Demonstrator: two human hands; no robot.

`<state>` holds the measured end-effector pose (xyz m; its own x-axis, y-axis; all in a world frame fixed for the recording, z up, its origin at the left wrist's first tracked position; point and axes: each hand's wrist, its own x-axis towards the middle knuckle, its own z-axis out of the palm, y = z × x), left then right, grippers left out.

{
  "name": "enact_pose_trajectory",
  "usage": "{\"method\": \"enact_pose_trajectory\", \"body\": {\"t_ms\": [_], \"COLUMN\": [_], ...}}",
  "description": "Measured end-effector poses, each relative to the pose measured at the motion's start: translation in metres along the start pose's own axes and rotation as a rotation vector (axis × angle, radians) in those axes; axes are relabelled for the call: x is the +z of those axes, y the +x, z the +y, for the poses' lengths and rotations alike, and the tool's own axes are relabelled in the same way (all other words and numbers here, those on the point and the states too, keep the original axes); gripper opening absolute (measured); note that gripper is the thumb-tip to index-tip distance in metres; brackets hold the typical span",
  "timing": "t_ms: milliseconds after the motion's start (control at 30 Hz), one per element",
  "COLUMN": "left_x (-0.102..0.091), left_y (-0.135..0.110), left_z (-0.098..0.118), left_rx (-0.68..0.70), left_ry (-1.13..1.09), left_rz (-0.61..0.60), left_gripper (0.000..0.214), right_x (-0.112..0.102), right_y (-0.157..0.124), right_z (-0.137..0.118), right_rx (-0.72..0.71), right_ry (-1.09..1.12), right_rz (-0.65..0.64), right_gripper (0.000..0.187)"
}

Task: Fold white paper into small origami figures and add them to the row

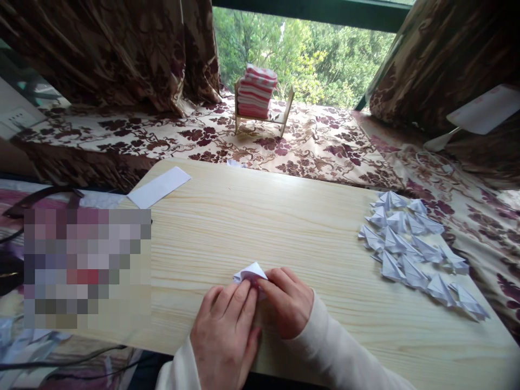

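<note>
While both hands meet near the near edge of the pale wooden tabletop [284,216], a small piece of folded white paper [252,270] lies beneath their fingertips. The left hand [223,319] lies over its lower side, fingers straight and side by side, thumb apart from them. The right hand [290,303] is curled, its fingertips touching the paper's right side; whether it pinches or only presses cannot be told, since the thumb is hidden.

Well to the right, a cluster of pointed folded paper pieces [406,244] sits in uneven rows, many touching. At the far left corner lies a flat white paper strip [160,188], and a scrap of white [234,163] shows at the far edge. Beyond, on a flowered cloth [325,135], a small wooden rack [289,111] holds stacked red-and-white cloths [255,92], with patterned curtains [142,49] hanging either side of a window [276,54].
</note>
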<state>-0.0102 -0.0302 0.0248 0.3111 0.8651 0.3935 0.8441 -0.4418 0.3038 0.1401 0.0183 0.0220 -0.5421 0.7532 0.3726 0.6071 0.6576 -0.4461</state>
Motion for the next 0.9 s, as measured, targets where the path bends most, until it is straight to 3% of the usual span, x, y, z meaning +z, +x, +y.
{"method": "enact_pose_trajectory", "body": {"t_ms": [533,733,900], "left_x": [0.0,-0.002,-0.004], "left_y": [0.001,0.005,0.005], "left_z": [0.0,0.003,0.002], "left_rx": [-0.006,-0.005,-0.005], "left_ry": [0.042,0.044,0.051], "left_rz": [-0.065,-0.069,-0.088], "left_gripper": [0.034,0.034,0.034], "right_x": [-0.006,-0.018,-0.016], "right_y": [-0.001,0.001,0.001], "right_z": [-0.004,-0.004,-0.004], "right_rx": [0.018,-0.081,-0.116], "right_ry": [-0.038,-0.221,-0.175], "right_rz": [-0.074,0.068,0.091], "right_gripper": [0.033,0.028,0.024]}}
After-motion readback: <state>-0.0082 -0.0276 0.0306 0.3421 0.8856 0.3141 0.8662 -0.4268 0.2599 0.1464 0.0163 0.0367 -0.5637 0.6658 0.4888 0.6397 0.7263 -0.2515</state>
